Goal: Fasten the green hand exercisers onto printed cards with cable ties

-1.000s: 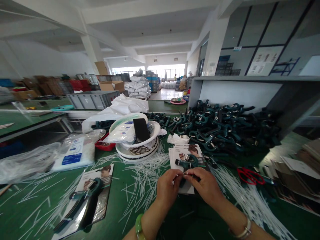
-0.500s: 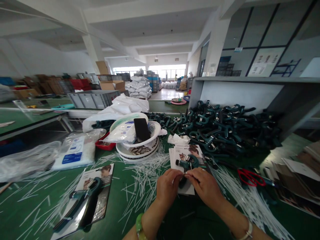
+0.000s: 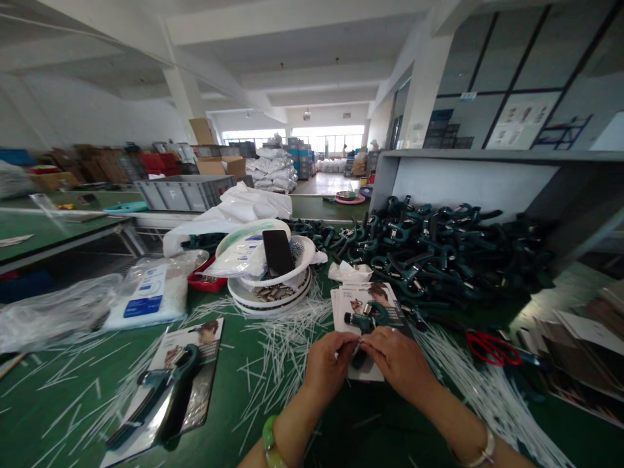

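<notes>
My left hand (image 3: 331,364) and my right hand (image 3: 400,361) meet fingertip to fingertip over a dark teal two-handled tool (image 3: 375,316) with a curved head, which looks like a hand grip exerciser. Both hands are closed in a pinch; what lies between the fingertips is too small to make out. The exerciser lies on a printed card (image 3: 353,298), on top of other cards. My fingers cover its lower part. To the left, another exerciser (image 3: 182,374) rests on its own printed card (image 3: 207,383).
White cable ties (image 3: 478,383) lie on both sides of my hands. Red-handled scissors (image 3: 492,348) are at right, before stacked cards (image 3: 580,364). Many exercisers (image 3: 429,247) are heaped behind. White bowls (image 3: 312,260) hold metal parts and a phone (image 3: 277,252); a plastic bag (image 3: 160,292) lies left.
The view has shifted very slightly. My hands stay pinched together at the same place over the exerciser, with only slight finger movement.
</notes>
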`<state>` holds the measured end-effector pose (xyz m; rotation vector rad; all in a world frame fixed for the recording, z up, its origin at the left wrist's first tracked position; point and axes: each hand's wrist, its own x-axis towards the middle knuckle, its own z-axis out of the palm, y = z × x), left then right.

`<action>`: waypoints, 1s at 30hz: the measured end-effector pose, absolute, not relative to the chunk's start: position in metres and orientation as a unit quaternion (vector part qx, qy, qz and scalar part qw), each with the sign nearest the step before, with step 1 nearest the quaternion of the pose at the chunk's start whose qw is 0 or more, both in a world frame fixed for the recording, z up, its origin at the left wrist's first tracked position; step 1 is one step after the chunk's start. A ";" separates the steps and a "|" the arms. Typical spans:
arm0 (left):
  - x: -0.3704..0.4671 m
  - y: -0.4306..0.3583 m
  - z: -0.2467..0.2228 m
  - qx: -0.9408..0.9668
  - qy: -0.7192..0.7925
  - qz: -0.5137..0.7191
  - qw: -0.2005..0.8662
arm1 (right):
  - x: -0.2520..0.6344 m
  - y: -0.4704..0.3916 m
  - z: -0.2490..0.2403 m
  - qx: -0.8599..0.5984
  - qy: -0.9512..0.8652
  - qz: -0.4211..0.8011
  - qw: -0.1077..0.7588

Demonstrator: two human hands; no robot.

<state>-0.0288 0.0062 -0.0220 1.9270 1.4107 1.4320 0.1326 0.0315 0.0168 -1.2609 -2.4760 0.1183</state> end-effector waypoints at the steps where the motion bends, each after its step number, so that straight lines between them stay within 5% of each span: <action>1: -0.029 0.006 -0.021 0.681 0.494 0.506 0.188 | 0.132 0.031 0.018 -0.449 -0.877 0.037 0.169; 5: -0.030 0.005 -0.015 0.682 0.493 0.497 0.211 | 0.136 0.034 0.020 -0.434 -0.880 0.057 0.182; 14: -0.025 0.008 -0.013 0.691 0.502 0.468 0.225 | 0.146 0.040 0.019 -0.288 -0.879 0.096 0.367; 23: -0.022 0.003 0.016 0.713 0.561 0.382 0.173 | 0.144 0.036 0.006 -0.416 -0.735 0.073 0.531; 30: -0.024 -0.007 -0.004 0.680 0.618 0.359 0.163 | 0.138 0.038 0.020 -0.365 -0.799 0.241 0.412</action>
